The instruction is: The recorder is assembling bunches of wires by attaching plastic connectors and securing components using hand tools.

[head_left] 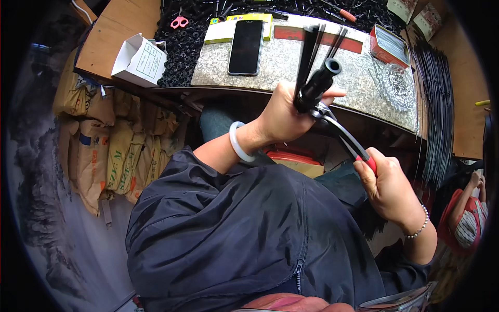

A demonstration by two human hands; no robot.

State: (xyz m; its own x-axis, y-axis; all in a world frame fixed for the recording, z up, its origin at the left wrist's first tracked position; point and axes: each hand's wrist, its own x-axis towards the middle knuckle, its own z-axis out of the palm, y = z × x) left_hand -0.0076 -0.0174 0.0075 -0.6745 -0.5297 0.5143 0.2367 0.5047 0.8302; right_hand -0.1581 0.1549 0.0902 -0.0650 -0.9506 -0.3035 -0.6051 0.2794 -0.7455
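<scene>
The near edge of the workbench curves across the view, and the left hand sits over it with the wrist on the wearer's side. Bare speckled surface lies between the phone and the black tube, and more opens to the tube's right, as far as the clear dish heaped with small metal pieces. At the bench's far right corner stands a red box; along the right side hangs a bundle of black rods. On the left, a pile of black parts and a white carton crowd the surface.

The left forearm, wearing 1 pale bangle, reaches up and to the right. Its fingers are clenched around the tube, which tilts with its open end up, beside several thin black rods. The right hand is beyond the edge, over the lap, its fingers wrapped round the red handles of the pliers. These slant up-left to the tube's lower end; whether the jaws bite there I cannot tell.
</scene>
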